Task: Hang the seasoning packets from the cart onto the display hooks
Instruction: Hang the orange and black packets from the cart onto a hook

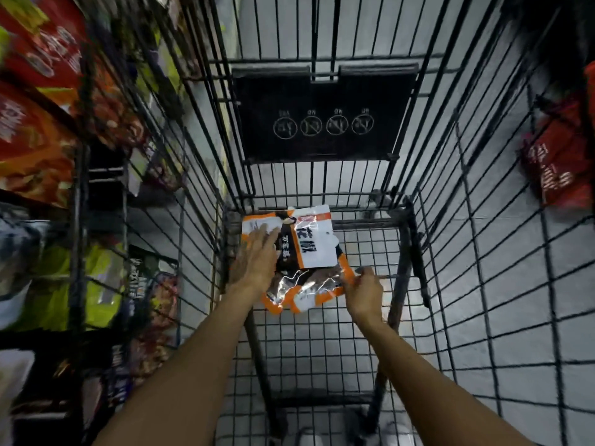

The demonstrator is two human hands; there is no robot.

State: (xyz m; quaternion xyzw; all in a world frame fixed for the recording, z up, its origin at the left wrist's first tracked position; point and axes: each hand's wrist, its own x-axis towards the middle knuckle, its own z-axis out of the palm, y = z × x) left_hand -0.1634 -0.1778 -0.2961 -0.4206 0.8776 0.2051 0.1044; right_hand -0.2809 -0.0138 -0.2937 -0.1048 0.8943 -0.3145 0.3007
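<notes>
Reaching into the shopping cart (483, 220), both hands are on a small heap of seasoning packets (314, 249) lying on its wire floor at the far end. The left hand (254, 262) lies flat on the heap, fingers (262, 235) straight and close together; the right hand (363, 292) pinches a lower packet's near orange edge. They look light, crinkly and slick — best taken by a sealed margin, though no hang hole shows. The top packet's long axis runs away from the person, white end farthest.
</notes>
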